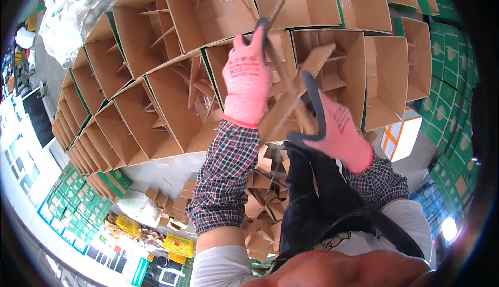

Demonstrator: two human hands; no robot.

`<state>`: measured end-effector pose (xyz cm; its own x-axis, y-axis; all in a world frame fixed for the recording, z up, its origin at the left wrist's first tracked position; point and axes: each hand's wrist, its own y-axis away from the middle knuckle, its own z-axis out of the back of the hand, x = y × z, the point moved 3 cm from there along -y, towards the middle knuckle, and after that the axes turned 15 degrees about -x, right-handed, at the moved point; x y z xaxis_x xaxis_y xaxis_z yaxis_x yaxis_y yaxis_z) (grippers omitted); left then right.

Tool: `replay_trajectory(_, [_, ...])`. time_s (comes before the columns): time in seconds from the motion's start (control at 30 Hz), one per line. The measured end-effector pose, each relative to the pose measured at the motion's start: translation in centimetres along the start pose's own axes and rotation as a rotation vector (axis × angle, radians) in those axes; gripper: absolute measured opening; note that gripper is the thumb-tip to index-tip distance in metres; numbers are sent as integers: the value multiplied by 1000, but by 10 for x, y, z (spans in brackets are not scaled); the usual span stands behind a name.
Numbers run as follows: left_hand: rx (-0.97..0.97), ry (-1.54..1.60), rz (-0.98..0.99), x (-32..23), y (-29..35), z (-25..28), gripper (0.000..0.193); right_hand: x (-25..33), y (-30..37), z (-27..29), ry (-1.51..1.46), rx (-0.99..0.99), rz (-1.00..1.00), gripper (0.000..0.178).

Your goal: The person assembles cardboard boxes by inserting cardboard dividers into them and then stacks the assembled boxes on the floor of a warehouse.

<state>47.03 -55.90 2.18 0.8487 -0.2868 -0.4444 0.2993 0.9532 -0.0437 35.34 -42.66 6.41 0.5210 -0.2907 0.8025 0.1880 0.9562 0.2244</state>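
Observation:
Both my hands wear pink knit gloves with dark grey fingertips. My left hand is up against a crossed cardboard divider, its fingers closed on one of the brown strips. Around the right side of the same divider, my right hand curves thumb and fingers, with strips passing between them. The divider is tilted above the near row of boxes, and its edges are blurred. Beneath it stands an open cardboard box with cardboard pieces inside. Left of my left hand, another open box holds divider strips.
Rows of open brown boxes stretch ahead and to the left. Loose cardboard pieces lie on the floor beside my legs. Green printed boxes are stacked at right. Clear plastic film lies far left; yellow crates stand lower left.

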Motion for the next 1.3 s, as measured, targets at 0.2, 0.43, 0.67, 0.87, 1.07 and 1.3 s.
replay_trajectory(0.2, [-67,-10,-119,18,-16,14,57,-59,-57,-29,325,-173,128,49])
replay_trajectory(0.43, [-409,-6,-82,80,-47,35,51,-40,-122,-92,480,-159,177,48])
replay_trajectory(0.67, [-718,-82,336,189,50,-43,73,12,-276,-70,359,-561,93,51])
replay_trajectory(0.87, [-67,-80,693,251,119,-180,44,-82,-333,-234,655,-276,120,38])
replay_trajectory(1.07, [-160,-97,574,261,117,-176,36,-166,-431,-307,1064,106,560,24])
replay_trajectory(1.3, [-144,-77,562,258,101,-164,23,-200,-436,-267,828,-190,141,60])
